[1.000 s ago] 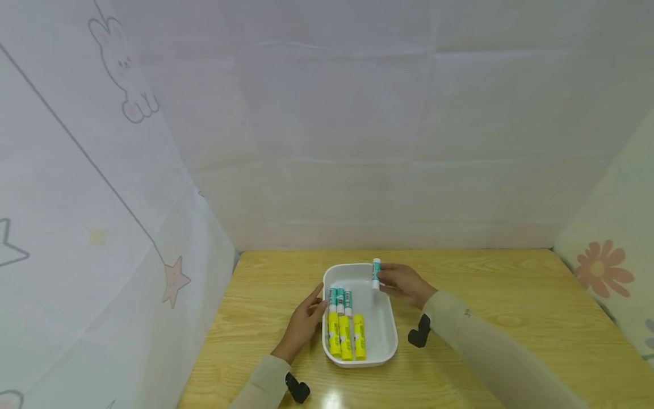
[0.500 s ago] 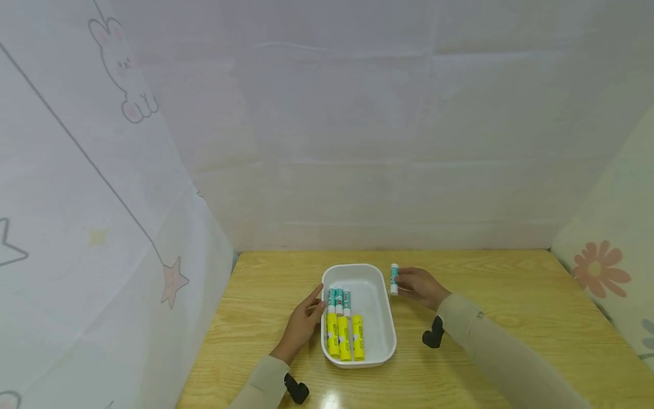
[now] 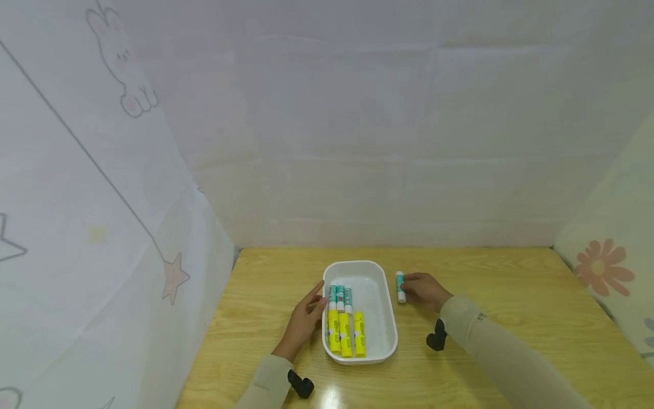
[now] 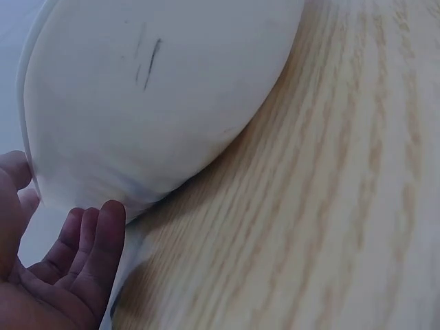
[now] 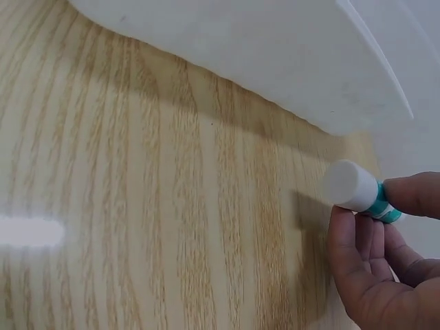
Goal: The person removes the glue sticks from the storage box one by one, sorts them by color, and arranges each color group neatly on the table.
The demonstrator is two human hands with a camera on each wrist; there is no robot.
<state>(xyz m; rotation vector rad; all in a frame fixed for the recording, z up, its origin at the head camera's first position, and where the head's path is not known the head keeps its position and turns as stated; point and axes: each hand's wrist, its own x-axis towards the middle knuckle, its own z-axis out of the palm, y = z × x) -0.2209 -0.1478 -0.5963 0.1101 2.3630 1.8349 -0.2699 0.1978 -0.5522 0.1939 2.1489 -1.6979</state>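
Observation:
My right hand [image 3: 426,289] pinches a small white-and-teal glue stick [image 3: 401,287] between thumb and fingers, just right of the white plastic tray [image 3: 382,335]. In the right wrist view the white end of the glue stick [image 5: 349,185] faces the camera, close over the table. At the tray's left side, my left hand [image 3: 302,322] holds the rim, thumb over the edge and fingers on the outer wall [image 4: 165,103]. Inside lie three teal glue sticks [image 3: 340,298] in a row, with three larger yellow tubes [image 3: 346,335] nearer me.
The tray stands on a wood-grain table [image 3: 490,318]. A pale cloth backdrop [image 3: 357,142] rises behind the far table edge and along both sides. Black wrist cameras [image 3: 300,384] sit on both sleeves.
My right hand has carried the teal glue stick from over the tray's right rim out to the right and down toward the table. My left hand has stayed at the tray.

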